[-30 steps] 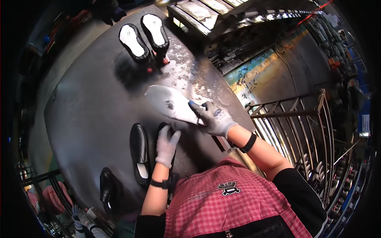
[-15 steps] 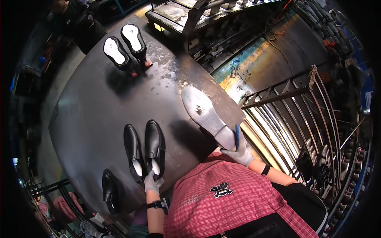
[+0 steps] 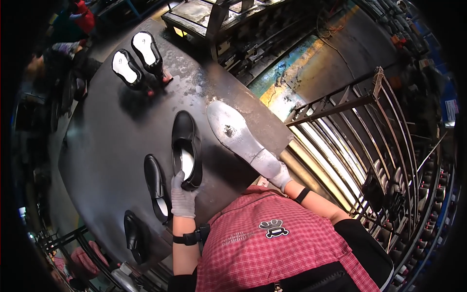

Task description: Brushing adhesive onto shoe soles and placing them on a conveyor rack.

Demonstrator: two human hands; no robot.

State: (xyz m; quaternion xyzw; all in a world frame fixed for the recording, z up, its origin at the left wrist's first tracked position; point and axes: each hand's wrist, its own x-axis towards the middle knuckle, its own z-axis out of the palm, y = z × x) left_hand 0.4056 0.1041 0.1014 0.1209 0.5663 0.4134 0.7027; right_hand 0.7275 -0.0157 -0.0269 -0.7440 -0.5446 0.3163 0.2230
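In my gloved left hand (image 3: 182,194) is a black slip-on shoe (image 3: 184,126), gripped at its heel, with the toe pointing away from me and the white insole showing. My gloved right hand (image 3: 279,176) is closed around the heel end of a grey sole-shaped plate (image 3: 233,131), which has a dark worn patch in its middle. Part of that hand's fingers is hidden by the plate. Left of the held shoe lies a second black slip-on shoe (image 3: 154,182), and a third black shoe (image 3: 132,233) rests by the table's near left edge.
On the far part of the dark table (image 3: 107,146) stand two upturned black shoe forms (image 3: 125,68) with white undersides and red parts below. To the right is a metal rack (image 3: 340,141) with curved bars. Machinery (image 3: 194,22) stands beyond the table. Another person (image 3: 82,17) appears far left.
My left hand has moved the right-hand shoe of the pair forward, away from its mate. My right hand has shifted its hold on the plate's heel end. The view has moved slightly.
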